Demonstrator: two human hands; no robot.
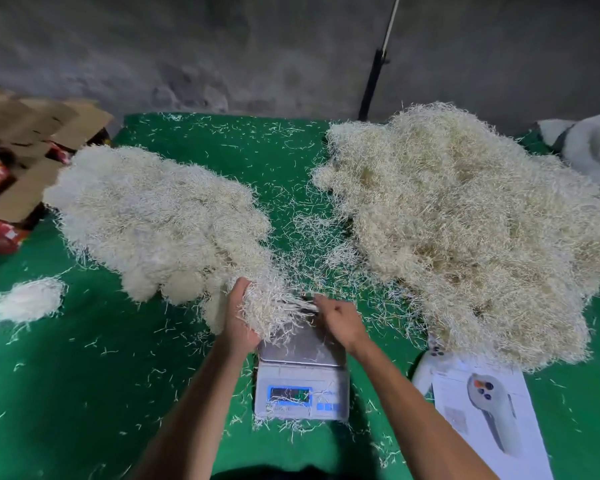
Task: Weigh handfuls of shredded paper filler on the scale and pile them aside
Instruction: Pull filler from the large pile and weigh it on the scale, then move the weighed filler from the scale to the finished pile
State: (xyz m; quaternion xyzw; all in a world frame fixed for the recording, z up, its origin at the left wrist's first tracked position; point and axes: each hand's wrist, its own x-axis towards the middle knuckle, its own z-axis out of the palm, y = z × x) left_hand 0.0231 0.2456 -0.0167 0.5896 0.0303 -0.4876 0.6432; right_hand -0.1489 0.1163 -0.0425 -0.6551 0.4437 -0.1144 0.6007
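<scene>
- a wispy handful of shredded paper filler (274,313) hangs over the scale (302,372), against the left hand's (238,320) curled palm.
- the right hand (340,322) pinches strands at its edge.
- thin, crinkled, cream strips.
- fluffy heaps lie left (153,220) and right (465,230) on the green table (101,375).

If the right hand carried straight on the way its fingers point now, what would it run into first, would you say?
Most likely the handful of shredded paper held in the left hand: the right hand points left across the scale towards it. Depth is uncertain.
</scene>
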